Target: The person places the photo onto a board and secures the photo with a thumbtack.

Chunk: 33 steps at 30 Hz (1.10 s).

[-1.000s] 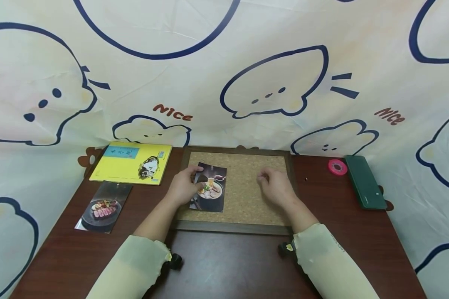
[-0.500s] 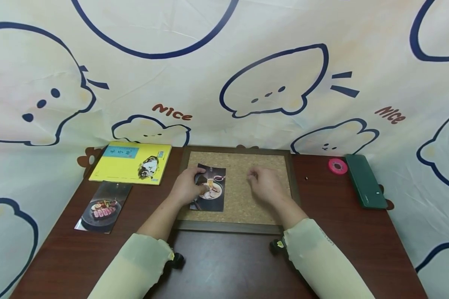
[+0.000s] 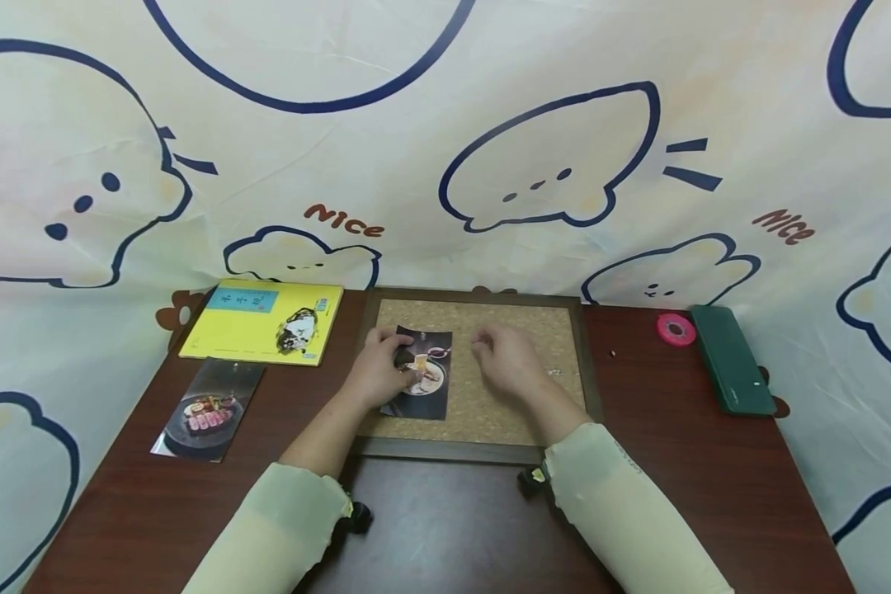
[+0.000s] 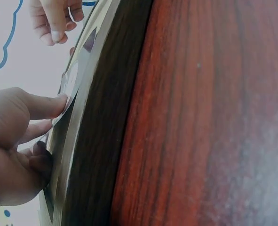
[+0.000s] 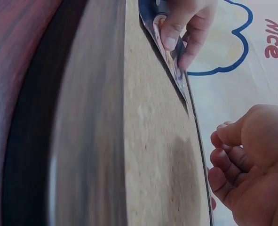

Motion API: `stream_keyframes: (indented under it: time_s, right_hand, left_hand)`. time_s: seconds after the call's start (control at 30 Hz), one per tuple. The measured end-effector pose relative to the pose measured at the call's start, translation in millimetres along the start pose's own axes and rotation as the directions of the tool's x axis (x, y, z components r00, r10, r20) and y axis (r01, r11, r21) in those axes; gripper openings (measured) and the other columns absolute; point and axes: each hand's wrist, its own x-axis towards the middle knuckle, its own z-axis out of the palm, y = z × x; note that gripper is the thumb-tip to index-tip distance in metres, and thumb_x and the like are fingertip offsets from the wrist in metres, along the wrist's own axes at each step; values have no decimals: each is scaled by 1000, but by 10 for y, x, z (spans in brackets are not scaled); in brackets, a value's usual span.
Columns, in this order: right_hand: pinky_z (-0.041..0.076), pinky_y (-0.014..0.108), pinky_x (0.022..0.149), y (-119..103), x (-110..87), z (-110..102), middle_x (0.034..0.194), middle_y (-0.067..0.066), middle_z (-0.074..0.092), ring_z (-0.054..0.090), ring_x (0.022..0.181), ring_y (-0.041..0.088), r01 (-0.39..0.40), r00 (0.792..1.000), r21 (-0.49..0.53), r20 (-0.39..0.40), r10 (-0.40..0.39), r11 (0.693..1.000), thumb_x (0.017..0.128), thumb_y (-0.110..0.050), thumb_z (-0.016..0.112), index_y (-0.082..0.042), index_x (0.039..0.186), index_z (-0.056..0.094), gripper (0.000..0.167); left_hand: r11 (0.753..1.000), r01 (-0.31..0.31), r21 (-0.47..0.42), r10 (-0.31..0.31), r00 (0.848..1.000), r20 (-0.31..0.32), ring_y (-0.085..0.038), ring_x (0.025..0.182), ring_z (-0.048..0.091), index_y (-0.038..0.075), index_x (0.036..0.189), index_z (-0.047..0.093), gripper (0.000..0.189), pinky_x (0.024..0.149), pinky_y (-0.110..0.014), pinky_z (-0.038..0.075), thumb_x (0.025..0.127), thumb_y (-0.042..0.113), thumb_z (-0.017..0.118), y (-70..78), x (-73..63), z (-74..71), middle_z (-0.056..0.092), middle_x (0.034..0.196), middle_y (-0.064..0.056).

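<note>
A dark photo card (image 3: 434, 396) with a bowl of food lies over the left part of a framed corkboard (image 3: 483, 417). Its left edge is pinched by my left hand (image 3: 377, 368), thumb on the printed face; in the left wrist view the card (image 4: 72, 77) curves slightly up from the board. Over the board, just right of the card, hovers my right hand (image 3: 506, 360). In the right wrist view the fingers of that right hand (image 5: 251, 162) are curled, thumb against index; whether something tiny sits between them I cannot tell. Small clear objects (image 3: 554, 372) lie on the cork right of it.
On the left of the brown table (image 3: 445, 528) are a yellow book (image 3: 245, 338) and a second food photo (image 3: 208, 417). A pink tape roll (image 3: 676, 329) and a green box-like case (image 3: 733, 363) lie at the right. Near them is a tiny dark speck (image 3: 613, 354).
My right hand has moved left across the corkboard toward the photo card, uncovering the small clear objects. The left hand keeps its hold on the card, almost in place.
</note>
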Motion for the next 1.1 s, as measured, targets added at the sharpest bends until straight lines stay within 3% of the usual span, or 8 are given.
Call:
stream_keyframes:
  time_s: [0.3, 0.57, 0.93, 1.1]
  right_hand:
    - [56, 40, 87, -118, 85, 116, 101, -4, 69, 65, 94, 17, -28, 998, 75, 61, 23, 997, 104, -20, 62, -18, 113, 70, 12]
    - [55, 39, 87, -188, 182, 246, 105, -2, 71, 65, 94, 16, -5, 998, 99, 64, -1, 995, 103, -16, 62, -16, 114, 72, 14]
    - [54, 37, 83, -316, 394, 342, 106, -2, 72, 66, 92, 16, 12, 995, 33, 97, -15, 999, 103, -17, 62, -18, 115, 72, 15]
    - [53, 36, 83, -366, 534, 402, 101, 0, 71, 65, 92, 16, 40, 992, -4, 118, -40, 999, 103, -13, 59, -16, 108, 72, 14]
  left_hand:
    - [999, 34, 26, -35, 999, 32, -33, 104, 49, 9, 145, 59, 64, 87, -43, 47, 88, 26, 83, 15, 14, -31, 31, 125, -16]
    - [999, 44, 21, -45, 997, 57, -34, 107, 50, 13, 146, 59, 65, 89, -45, 46, 87, 30, 84, -20, 30, -44, 36, 125, -16]
    - [999, 32, 29, -34, 998, 60, -33, 107, 49, 13, 146, 59, 65, 91, -45, 46, 88, 31, 83, -53, 43, -44, 39, 125, -17]
    - [999, 29, 24, -31, 998, 61, -32, 106, 49, 13, 146, 58, 66, 89, -44, 46, 88, 31, 83, -63, 48, -48, 40, 125, -16]
